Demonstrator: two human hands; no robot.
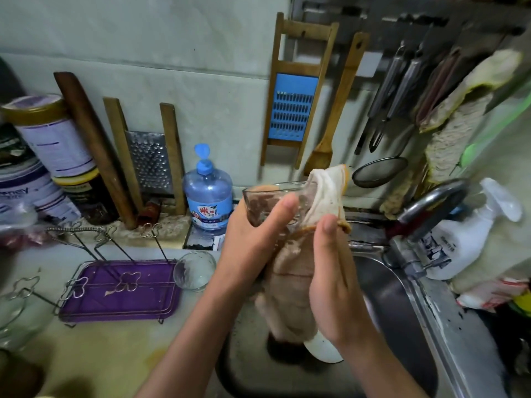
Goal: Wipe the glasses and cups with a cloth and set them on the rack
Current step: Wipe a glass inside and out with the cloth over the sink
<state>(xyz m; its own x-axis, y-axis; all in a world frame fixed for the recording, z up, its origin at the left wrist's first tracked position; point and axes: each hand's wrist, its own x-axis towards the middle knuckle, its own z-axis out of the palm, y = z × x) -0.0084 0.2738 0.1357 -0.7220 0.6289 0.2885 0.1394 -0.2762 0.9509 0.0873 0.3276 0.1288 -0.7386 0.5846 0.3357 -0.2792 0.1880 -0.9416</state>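
Step in hand: wiping, judged mid-way on this piece.

The left hand (pixel 253 234) grips one glass (pixel 273 202), fingers curled round its wall and thumb across the front. The glass is tilted, mouth up and away from the person. This leaves the mouth open to the cloth (pixel 327 191).

The right hand (pixel 333 277) pinches the cloth between thumb and fingers. One end of the cloth lies over the far rim; the rest hangs down between the hands. The work is held above the sink (pixel 402 311), probably so drips fall there and not on the surface (pixel 94 349).

The rack (pixel 120 304) stands to the left on the surface, well apart from the held glass. None of the pegs clearly in view carries anything.

Count:
- Glasses: one in hand. One more (pixel 194 270) is upturned on the surface just beside the rack's right end. A possible third at the left edge (pixel 11 314) is blurred and cut off, so it is not confirmed.
- Cups: none made out.
- Cloths in use: one.
- Rack: one, with six looped pegs by my count.

Most of the task appears outstanding.
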